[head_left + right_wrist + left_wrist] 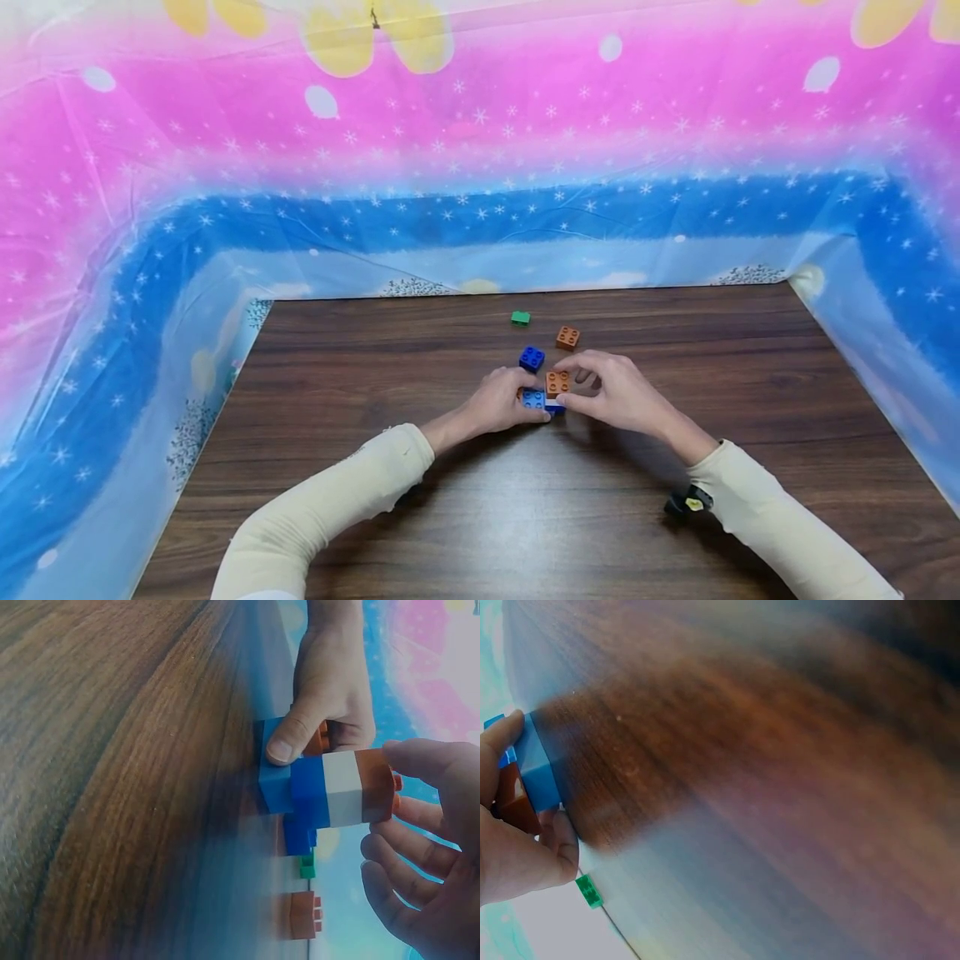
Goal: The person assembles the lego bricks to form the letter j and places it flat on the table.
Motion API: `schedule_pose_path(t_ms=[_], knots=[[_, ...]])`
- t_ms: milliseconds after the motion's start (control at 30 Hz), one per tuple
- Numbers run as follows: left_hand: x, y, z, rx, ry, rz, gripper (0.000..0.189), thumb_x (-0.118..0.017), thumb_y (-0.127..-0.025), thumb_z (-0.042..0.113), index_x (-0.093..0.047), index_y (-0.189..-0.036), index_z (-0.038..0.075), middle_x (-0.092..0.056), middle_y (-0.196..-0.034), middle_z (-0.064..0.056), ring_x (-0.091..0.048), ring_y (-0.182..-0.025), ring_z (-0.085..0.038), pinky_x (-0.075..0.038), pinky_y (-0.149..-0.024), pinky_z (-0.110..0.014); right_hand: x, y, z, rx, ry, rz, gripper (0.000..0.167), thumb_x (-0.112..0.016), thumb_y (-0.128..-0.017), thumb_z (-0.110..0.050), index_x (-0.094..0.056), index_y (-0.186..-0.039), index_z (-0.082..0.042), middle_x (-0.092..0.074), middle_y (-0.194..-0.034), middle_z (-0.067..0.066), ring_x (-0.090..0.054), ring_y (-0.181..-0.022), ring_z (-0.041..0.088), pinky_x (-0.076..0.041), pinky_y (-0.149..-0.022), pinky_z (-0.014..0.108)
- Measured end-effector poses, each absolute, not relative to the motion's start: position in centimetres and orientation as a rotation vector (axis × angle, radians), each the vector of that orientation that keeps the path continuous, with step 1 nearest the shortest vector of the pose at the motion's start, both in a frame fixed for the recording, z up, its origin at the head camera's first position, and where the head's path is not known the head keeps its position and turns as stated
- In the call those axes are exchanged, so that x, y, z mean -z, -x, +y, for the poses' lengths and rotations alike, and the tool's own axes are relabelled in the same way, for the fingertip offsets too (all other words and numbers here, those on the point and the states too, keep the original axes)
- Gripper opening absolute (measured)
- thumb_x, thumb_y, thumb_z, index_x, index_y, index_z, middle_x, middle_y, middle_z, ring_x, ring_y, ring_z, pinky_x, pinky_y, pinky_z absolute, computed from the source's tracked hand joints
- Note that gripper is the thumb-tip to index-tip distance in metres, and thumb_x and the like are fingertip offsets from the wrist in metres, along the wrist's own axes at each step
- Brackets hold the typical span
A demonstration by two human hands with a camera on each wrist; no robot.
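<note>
My left hand (495,402) grips a light blue brick (533,400) low at the table, its thumb along the near side. An orange brick (514,799) sits on the light blue one beside my left palm, mostly hidden in the head view. At the other end of the light blue brick rises a stack: a blue brick (309,791), a white brick (343,789), then another orange brick (557,382) on top. My right hand (622,392) pinches that top orange brick between thumb and fingertips, the other fingers loosely spread.
Just beyond the hands lies a loose dark blue brick (532,358). A loose orange brick (567,337) and a small green brick (521,318) are farther back on the brown wooden table (390,350). A patterned cloth (480,217) hangs around the table's back and sides.
</note>
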State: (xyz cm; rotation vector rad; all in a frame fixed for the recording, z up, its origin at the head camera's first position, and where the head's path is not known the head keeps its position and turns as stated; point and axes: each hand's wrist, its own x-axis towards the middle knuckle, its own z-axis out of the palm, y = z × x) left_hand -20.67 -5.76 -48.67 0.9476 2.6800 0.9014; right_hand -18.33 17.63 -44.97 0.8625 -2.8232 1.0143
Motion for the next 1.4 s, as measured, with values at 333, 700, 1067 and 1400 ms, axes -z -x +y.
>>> schedule_pose_path(t_ms=[333, 700, 1067, 1400], knots=[[48.7, 20.8, -5.9, -0.9, -0.926, 2.673, 0.042, -0.084, -0.086, 0.032, -0.075, -0.121, 0.01, -0.073, -0.109, -0.005, -0.066, -0.091, -0.012, -0.052, -0.074, -0.022, 44.4, 18.5, 18.2, -1.069, -0.832, -2.766, 0.041, -0.08, -0.091, -0.033, -0.07, -0.126, -0.015, -0.072, -0.115, 0.003, -0.066, -0.093, 0.014, -0.057, -0.076, 0.033], [48.7, 20.7, -5.8, -0.909, -0.925, 2.67, 0.042, -0.084, -0.086, 0.032, -0.076, -0.121, 0.01, -0.074, -0.108, -0.005, -0.067, -0.091, -0.012, -0.052, -0.074, -0.022, 43.7, 19.4, 18.7, -1.048, -0.781, -2.727, 0.036, -0.077, -0.093, -0.034, -0.071, -0.124, -0.015, -0.072, -0.11, 0.004, -0.066, -0.091, 0.015, -0.057, -0.075, 0.036], [48.6, 20.6, -5.8, -0.906, -0.927, 2.675, 0.041, -0.084, -0.087, 0.031, -0.075, -0.121, 0.01, -0.074, -0.109, -0.005, -0.067, -0.093, -0.013, -0.051, -0.074, -0.023, 44.0, 21.1, 19.4, -1.024, -0.703, -2.723, 0.035, -0.076, -0.094, -0.032, -0.072, -0.122, -0.012, -0.074, -0.107, 0.009, -0.069, -0.084, 0.017, -0.057, -0.073, 0.039], [48.5, 20.6, -5.8, -0.895, -0.904, 2.666, 0.044, -0.083, -0.087, 0.033, -0.074, -0.124, 0.01, -0.073, -0.111, -0.005, -0.066, -0.094, -0.013, -0.051, -0.074, -0.024, 45.5, 23.2, 20.1, -1.029, -0.584, -2.75, 0.042, -0.077, -0.093, -0.037, -0.071, -0.124, -0.01, -0.074, -0.11, 0.011, -0.069, -0.084, 0.019, -0.056, -0.073, 0.043]])
